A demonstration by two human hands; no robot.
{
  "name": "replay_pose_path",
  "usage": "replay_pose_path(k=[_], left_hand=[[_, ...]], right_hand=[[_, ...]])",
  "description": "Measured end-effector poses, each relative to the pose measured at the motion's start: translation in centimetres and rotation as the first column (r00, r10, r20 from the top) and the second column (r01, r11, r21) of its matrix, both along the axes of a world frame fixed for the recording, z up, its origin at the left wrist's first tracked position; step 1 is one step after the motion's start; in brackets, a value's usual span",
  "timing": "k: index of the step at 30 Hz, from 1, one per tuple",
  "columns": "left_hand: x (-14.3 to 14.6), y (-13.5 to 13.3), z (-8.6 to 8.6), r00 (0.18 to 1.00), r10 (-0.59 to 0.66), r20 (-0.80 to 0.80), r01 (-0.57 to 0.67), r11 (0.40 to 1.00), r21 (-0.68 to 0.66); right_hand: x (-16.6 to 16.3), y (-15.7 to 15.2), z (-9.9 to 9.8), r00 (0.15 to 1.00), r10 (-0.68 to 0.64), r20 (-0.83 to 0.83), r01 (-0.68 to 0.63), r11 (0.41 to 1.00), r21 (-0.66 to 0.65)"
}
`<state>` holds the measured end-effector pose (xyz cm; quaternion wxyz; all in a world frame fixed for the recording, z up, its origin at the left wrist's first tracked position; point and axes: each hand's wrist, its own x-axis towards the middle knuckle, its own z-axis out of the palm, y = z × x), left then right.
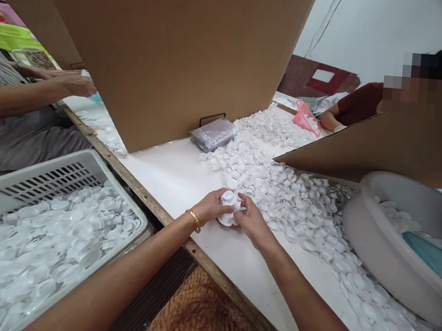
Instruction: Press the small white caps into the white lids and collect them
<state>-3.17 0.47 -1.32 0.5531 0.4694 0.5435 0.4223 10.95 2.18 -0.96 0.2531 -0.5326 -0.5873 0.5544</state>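
Both hands meet over the white table (pixel 237 256), close to its front edge. My left hand (pixel 210 205), with a gold bangle at the wrist, is closed around small round white plastic pieces (pixel 229 199). From the other side my right hand (pixel 253 220) grips the same little cluster with thumb and fingers. The pieces look like caps or lids with short necks; their exact kind cannot be made out. Just beyond the hands spreads a large heap of similar white pieces (pixel 276 190).
A grey plastic crate (pixel 102 164) full of white pieces stands at left. At right is a large tub (pixel 375 249) holding pieces and something teal. Cardboard panels (pixel 183 55) divide the table. A pack of clear bags (pixel 213 134) and a pink scoop (pixel 305 118) lie farther back. Two other people sit nearby.
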Motion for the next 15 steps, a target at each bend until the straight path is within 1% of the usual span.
replay_pose_path(k=[2,3,6,9,12,15], left_hand=[[-0.1,1.3,0.2,0.997,0.071,0.011,-0.070,0.995,-0.076],[-0.2,1.9,0.3,0.996,0.087,0.003,-0.086,0.991,-0.106],[-0.7,3.5,0.8,0.997,0.083,-0.004,-0.082,0.980,-0.180],[-0.8,4.5,1.2,0.998,0.066,-0.010,-0.067,0.969,-0.239],[-0.6,4.3,1.4,0.996,0.082,-0.026,-0.086,0.963,-0.256],[-0.2,2.5,1.4,0.996,0.089,-0.002,-0.087,0.964,-0.252]], right_hand=[[-0.6,1.6,-0.1,0.999,-0.029,0.031,0.029,1.000,0.003],[-0.9,2.3,-0.2,0.999,-0.027,0.039,0.027,1.000,0.003],[-1.6,4.0,-0.5,0.999,0.011,0.042,-0.011,1.000,-0.004],[-2.0,4.9,-0.6,0.997,0.047,0.054,-0.046,0.999,-0.009],[-1.9,4.7,-0.6,0.995,0.060,0.074,-0.061,0.998,0.011],[-1.4,2.9,-0.9,0.995,0.058,0.082,-0.064,0.996,0.062]])
